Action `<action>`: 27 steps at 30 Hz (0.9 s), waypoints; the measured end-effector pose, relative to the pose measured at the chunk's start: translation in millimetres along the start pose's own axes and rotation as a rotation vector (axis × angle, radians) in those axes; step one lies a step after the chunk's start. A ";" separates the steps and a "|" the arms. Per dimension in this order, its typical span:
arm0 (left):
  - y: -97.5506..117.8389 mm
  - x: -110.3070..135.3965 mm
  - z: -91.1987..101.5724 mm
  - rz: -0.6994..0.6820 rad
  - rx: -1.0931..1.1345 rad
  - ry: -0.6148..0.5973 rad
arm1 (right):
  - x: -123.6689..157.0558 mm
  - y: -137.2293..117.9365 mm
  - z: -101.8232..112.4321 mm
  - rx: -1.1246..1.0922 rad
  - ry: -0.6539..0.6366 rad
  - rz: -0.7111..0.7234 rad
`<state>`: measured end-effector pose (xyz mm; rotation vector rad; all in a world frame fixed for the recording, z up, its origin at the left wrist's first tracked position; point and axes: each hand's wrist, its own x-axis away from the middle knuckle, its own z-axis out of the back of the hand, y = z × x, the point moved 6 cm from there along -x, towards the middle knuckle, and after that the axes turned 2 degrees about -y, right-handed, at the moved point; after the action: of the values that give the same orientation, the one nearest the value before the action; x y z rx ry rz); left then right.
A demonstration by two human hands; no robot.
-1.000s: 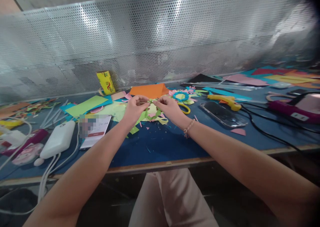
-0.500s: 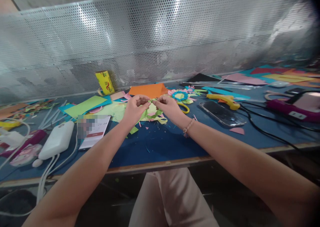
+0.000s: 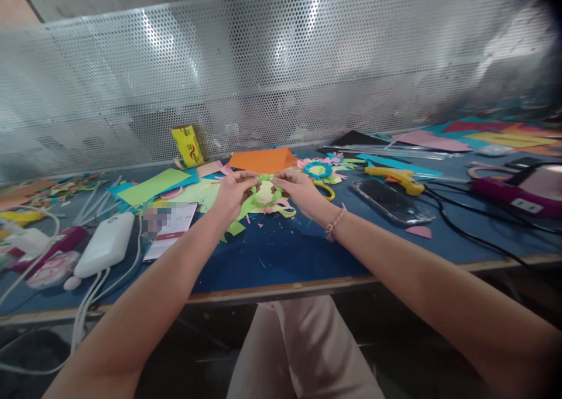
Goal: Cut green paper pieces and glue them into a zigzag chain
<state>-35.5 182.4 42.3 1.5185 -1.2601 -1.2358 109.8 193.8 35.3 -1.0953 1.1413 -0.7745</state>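
Between both hands is a green paper ring [image 3: 266,203] with a ruffled edge, held just above the blue table [image 3: 281,258]. My left hand [image 3: 235,193] pinches its upper left side, and my right hand [image 3: 295,189] pinches its upper right. Pale paper shows through the ring's middle. To the right of my right hand lie the yellow loop of a scissor handle [image 3: 325,191] and a blue paper flower ring [image 3: 318,169]. An orange folded sheet [image 3: 262,159] stands just behind the hands.
On the left are a phone [image 3: 171,232], a white power bank [image 3: 104,244] with cables, and green sheets [image 3: 153,187]. A yellow box [image 3: 188,145] leans by the perforated metal screen [image 3: 272,65]. At right lie a yellow glue gun [image 3: 395,178], a dark phone [image 3: 392,201] and a purple power strip [image 3: 513,191].
My hands have moved slightly apart along the green ring, and more of its ruffled upper edge shows between the fingers. The whole view has shifted a little.
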 end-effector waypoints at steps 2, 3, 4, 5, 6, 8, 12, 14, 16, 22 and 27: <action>-2.6 -1.9 2.7 0.025 0.032 0.008 | -0.4 2.1 2.2 -0.021 0.014 -0.029; -3.4 -2.4 3.8 0.030 0.038 0.013 | -0.6 2.6 3.3 -0.026 0.021 -0.039; -4.0 -2.6 4.5 0.031 0.041 0.016 | -0.7 3.0 4.2 -0.028 0.026 -0.048; -4.3 -2.4 4.9 0.028 0.041 0.018 | -0.8 3.3 4.9 -0.032 0.030 -0.056; -4.2 -2.1 4.9 0.023 0.039 0.020 | -0.9 3.5 5.4 -0.035 0.031 -0.063; -3.9 -0.9 4.0 0.012 0.026 0.019 | -0.9 3.7 5.3 -0.034 0.029 -0.077; -2.5 1.6 0.8 -0.014 -0.023 0.015 | -0.2 1.8 4.4 0.010 0.028 -0.068; -0.9 2.4 -0.9 -0.042 -0.043 0.008 | -0.3 0.1 4.5 0.067 0.031 -0.037; 0.6 3.0 -2.1 -0.067 -0.053 0.001 | -0.8 -1.1 5.7 0.129 0.042 -0.004; 0.7 3.8 -2.0 -0.017 -0.080 -0.012 | -0.9 -7.5 11.8 0.326 0.069 0.068; -1.6 4.6 -1.9 0.043 -0.119 -0.020 | -1.0 -12.5 15.5 0.520 0.075 0.045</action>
<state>-33.1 178.2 40.2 1.3907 -1.2040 -1.2777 125.0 195.0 48.1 -0.6084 0.9466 -1.0127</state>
